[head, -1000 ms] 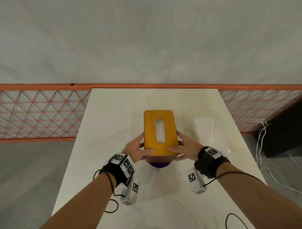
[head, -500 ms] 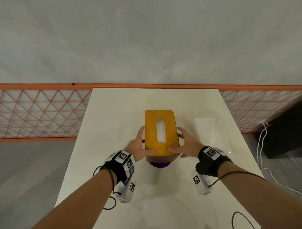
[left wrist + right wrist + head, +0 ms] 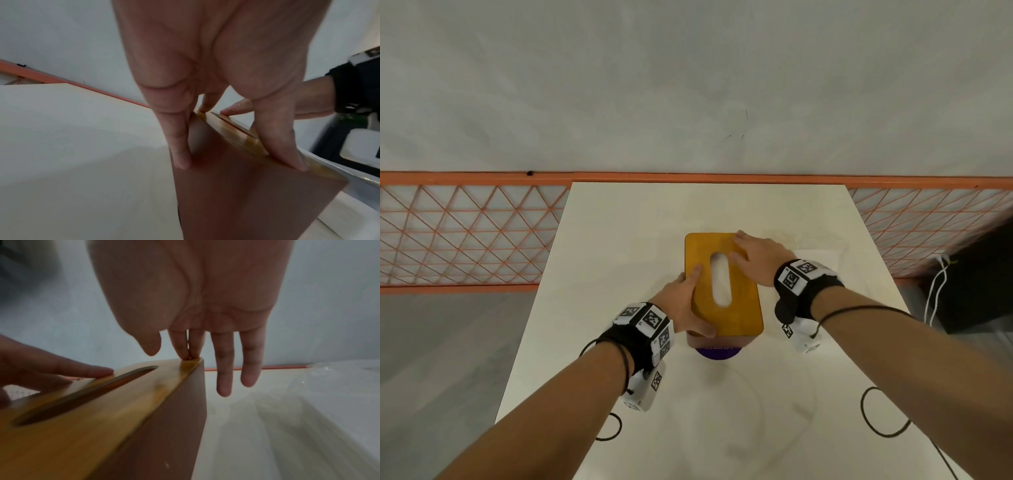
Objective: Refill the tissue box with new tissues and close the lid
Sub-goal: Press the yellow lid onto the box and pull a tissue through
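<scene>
The tissue box [image 3: 709, 341] stands mid-table with its yellow wooden lid [image 3: 739, 308] on top, the slot showing white inside. My left hand [image 3: 681, 305] lies along the box's left edge: a straight finger rests on the lid, others run down the brown side [image 3: 246, 194], and the thumb sits on the lid's near-left edge. My right hand [image 3: 760, 257] reaches over the far right corner. Two straight fingertips [image 3: 191, 356] touch the lid [image 3: 82, 426] there, and the other fingers hang past the edge.
A clear plastic packet of white tissues [image 3: 822, 260] lies just right of the box, under my right wrist. Something purple [image 3: 717, 353] shows under the box's near end. An orange lattice railing [image 3: 465, 236] flanks the white table [image 3: 619, 240]; cables hang at right.
My right hand left the box's near right side and moved to the lid's far right corner. My left hand slid a little farther along the left edge.
</scene>
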Demonstrator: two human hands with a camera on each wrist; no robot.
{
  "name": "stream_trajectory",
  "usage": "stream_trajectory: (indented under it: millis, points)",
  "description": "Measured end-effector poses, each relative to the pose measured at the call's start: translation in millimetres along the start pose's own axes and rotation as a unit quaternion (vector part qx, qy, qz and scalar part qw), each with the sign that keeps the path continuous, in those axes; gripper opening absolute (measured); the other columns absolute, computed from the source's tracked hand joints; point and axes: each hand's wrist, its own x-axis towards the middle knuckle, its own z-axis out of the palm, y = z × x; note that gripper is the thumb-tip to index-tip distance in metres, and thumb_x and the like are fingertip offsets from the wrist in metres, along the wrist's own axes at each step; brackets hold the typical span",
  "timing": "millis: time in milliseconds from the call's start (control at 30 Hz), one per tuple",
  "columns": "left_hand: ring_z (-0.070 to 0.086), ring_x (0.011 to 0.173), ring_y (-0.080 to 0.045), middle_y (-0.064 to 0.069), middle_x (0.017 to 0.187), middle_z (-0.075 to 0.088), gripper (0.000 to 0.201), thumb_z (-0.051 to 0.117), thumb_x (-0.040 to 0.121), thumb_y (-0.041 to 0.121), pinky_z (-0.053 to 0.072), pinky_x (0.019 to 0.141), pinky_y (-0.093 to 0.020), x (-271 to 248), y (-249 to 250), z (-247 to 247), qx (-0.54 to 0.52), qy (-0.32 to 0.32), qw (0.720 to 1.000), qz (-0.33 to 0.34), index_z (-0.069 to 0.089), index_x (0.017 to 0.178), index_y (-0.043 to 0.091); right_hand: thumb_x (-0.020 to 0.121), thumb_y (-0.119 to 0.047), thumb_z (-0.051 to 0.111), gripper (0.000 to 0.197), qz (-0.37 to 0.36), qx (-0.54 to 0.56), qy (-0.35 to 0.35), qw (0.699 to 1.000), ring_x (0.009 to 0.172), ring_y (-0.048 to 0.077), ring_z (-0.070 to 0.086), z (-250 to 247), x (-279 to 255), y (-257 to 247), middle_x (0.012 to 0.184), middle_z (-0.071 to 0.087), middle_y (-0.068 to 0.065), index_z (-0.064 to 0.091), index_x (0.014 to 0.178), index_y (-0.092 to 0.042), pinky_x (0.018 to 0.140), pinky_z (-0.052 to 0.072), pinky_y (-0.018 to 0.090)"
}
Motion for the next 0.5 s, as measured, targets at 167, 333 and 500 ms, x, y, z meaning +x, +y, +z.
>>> stream_trajectory:
  millis: [167,333,500]
  points:
    - [0.030,0.142,-0.033,-0.009,0.162,0.013,0.137,0.086,0.060,0.049,0.035,0.114,-0.046,0.7,-0.4,-0.2,0.007,-0.001,1.000,-0.003,-0.014,0.152,0.028,0.099,-0.044,0.033,0.055,0.022,-0.002,0.023,0.999,0.130,0.032,0.049,2.8,3.1,-1.6,0.161,0.021,-0.007,0.028,0.151,-0.025,0.102,0.045,0.046]
    - [0.028,0.143,-0.033,-0.008,0.163,0.009,0.138,0.085,0.059,0.051,0.034,0.114,-0.049,0.2,-0.8,-0.2,0.010,-0.002,1.000,-0.008,-0.015,0.151,0.031,0.099,-0.041,0.035,0.057,0.026,-0.013,0.001,1.000,0.130,0.031,0.049,5.2,0.6,-1.8,0.162,0.020,-0.007,0.023,0.152,-0.027,0.101,0.047,0.045]
    - [0.027,0.144,-0.033,-0.006,0.163,0.008,0.136,0.085,0.060,0.049,0.032,0.115,-0.050,-2.5,-0.3,0.5,0.007,0.004,1.000,-0.010,-0.014,0.151,0.031,0.094,-0.048,0.036,0.048,0.020,-0.085,-0.007,0.996,0.121,0.032,0.053,-19.3,13.0,-25.0,0.143,0.052,0.005,0.049,0.134,-0.024,0.101,0.043,0.050]
